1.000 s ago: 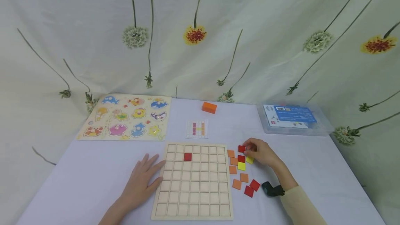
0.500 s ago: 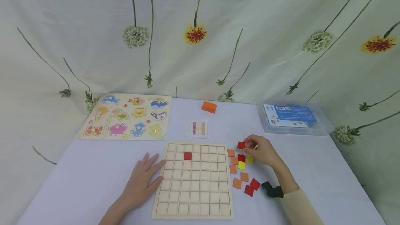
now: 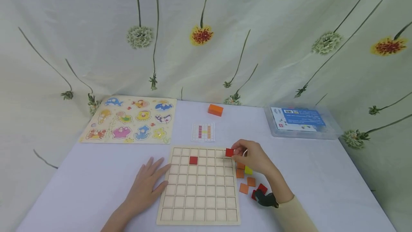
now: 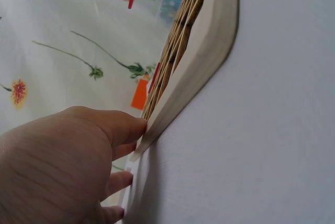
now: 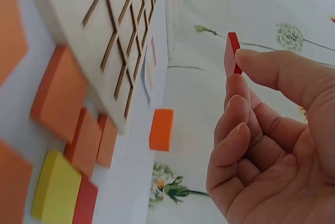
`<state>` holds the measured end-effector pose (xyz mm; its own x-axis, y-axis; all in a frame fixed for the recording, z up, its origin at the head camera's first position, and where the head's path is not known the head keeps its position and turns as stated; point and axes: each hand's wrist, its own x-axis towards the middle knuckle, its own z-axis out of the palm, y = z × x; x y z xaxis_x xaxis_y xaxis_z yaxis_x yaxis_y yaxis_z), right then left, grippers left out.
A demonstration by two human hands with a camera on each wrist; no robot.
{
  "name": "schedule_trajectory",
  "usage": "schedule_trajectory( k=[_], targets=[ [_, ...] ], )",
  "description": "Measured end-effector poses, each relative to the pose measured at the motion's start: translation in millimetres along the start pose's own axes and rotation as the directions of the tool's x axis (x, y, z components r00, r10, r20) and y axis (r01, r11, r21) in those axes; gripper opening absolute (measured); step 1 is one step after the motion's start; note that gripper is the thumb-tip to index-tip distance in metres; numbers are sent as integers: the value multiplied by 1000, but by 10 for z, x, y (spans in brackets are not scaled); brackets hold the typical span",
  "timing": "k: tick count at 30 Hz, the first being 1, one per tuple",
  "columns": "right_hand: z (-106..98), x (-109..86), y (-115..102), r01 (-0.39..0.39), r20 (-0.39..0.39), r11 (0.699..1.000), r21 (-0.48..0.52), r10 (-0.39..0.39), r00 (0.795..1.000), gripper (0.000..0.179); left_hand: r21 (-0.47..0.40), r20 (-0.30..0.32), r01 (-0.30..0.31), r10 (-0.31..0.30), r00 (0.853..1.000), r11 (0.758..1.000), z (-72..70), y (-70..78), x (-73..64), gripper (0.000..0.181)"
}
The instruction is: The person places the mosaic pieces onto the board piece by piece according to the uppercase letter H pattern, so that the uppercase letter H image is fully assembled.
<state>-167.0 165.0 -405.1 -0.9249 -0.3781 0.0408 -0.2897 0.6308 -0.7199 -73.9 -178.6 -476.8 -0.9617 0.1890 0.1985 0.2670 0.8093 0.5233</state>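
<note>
My right hand (image 3: 252, 155) pinches a red square tile (image 3: 229, 152) between thumb and fingers, held up over the top right corner of the wooden grid board (image 3: 196, 202). In the right wrist view the red tile (image 5: 231, 54) stands on edge at the fingertips. My left hand (image 3: 145, 185) lies with fingers spread at the board's left edge. Its thumb touches the board's side in the left wrist view, where the board's rim (image 4: 209, 41) shows close up. One red tile (image 3: 193, 160) sits in a cell of the second row.
Loose orange tiles (image 3: 244, 188), a yellow tile (image 3: 248, 170) and red tiles (image 3: 262, 188) lie right of the board, partly under my right arm. Behind the board are a pattern card (image 3: 203, 132) and an orange block (image 3: 215, 110). An animal puzzle (image 3: 128, 119) and a plastic box (image 3: 302, 122) stand farther back.
My right hand has lifted the red tile from the pile and carried it left, over the board's corner. The left hand has stayed in place.
</note>
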Motion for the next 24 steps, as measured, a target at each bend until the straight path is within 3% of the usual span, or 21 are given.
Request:
schedule_trajectory(
  k=[11,18,24],
  targets=[
    [401,189,-384,77,117,994,82,-86,989,17,-4,25,20,-20,999,1000,31,-32,11,49],
    [659,274,-467,72,214,995,67,-85,973,14,14,-14,-13,13,1000,1000,39,-51,6,49],
    [805,311,-478,59,278,997,49,-71,958,14,8,5,0,0,1000,1000,11,-37,3,49]
  ],
)
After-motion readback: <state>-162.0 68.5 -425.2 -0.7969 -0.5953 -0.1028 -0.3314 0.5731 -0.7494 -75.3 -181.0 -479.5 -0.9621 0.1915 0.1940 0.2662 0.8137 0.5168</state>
